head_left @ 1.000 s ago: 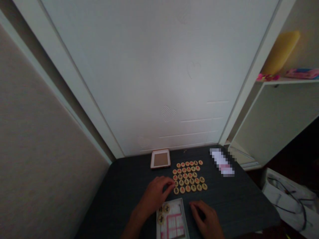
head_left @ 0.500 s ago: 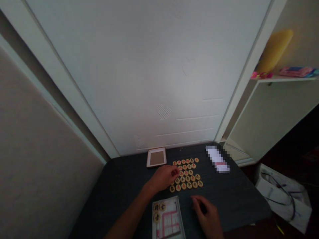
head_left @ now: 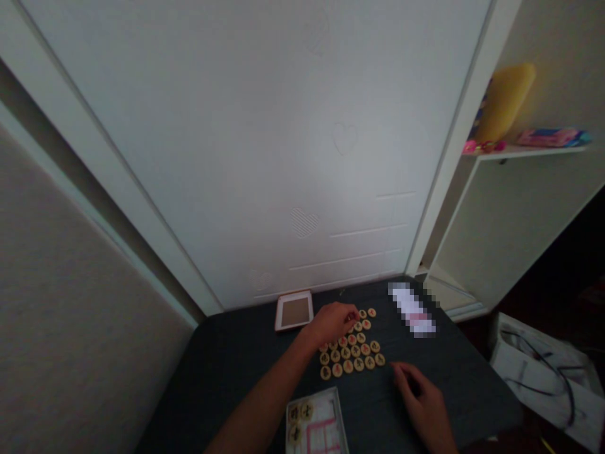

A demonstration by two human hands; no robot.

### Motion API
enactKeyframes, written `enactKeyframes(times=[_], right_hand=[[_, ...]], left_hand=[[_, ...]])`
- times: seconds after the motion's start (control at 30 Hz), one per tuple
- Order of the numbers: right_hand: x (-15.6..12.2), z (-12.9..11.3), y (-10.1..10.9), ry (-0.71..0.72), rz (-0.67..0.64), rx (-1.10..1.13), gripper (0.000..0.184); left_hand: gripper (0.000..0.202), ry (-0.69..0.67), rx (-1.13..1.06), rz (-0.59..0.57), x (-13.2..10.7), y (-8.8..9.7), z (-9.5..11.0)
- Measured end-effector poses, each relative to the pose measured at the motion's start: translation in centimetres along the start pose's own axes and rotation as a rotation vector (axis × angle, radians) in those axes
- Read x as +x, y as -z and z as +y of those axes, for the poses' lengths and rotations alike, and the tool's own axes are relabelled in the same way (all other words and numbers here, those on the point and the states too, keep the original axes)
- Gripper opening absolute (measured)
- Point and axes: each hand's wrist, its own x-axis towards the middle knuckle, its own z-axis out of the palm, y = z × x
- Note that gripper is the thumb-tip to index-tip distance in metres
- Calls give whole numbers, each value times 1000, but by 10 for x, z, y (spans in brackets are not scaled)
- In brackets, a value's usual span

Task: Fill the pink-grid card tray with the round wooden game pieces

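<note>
Round wooden Chinese chess pieces (head_left: 348, 366) with red or black characters lie in several rows on the dark table. My left hand (head_left: 333, 323) is over the left part of the two farthest rows and hides some pieces. Its fingers are pinched together at the far row; whether a piece is between them is hidden. My right hand (head_left: 420, 400) is at the right of the nearest row, fingers curled and tips together, with nothing visible in them. Close to me, an open box (head_left: 341, 416) holds a red-lined sheet and a few larger-looking pieces (head_left: 306, 412) at its left.
A shallow box lid (head_left: 278, 312) with a brown middle lies at the table's back edge. A blurred-out white item (head_left: 412, 308) lies at the back right. White panelling (head_left: 236, 157) rises behind the table (head_left: 227, 366). A white box with cables (head_left: 543, 372) stands to the right, below a shelf (head_left: 529, 151).
My left hand has moved right and farther over the rows, uncovering pieces at the left of the middle rows. My right hand has shifted right. The view has tilted slightly.
</note>
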Motion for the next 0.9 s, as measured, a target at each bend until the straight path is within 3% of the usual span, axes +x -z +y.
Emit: enactKeyframes(times=[0.33, 0.5, 0.67, 0.9], right_hand=[[0, -3, 1, 9, 22, 42, 44], [-1, -4, 2, -24, 22, 40, 44], [-1, 0, 1, -31, -1, 30, 43], [-3, 1, 2, -1, -8, -8, 42]], left_hand=[[15, 10, 12, -24, 36, -1, -13], [20, 20, -9, -99, 47, -2, -21], [31, 37, -42, -165, 40, 5, -35], [27, 46, -29, -110, 19, 11, -37]])
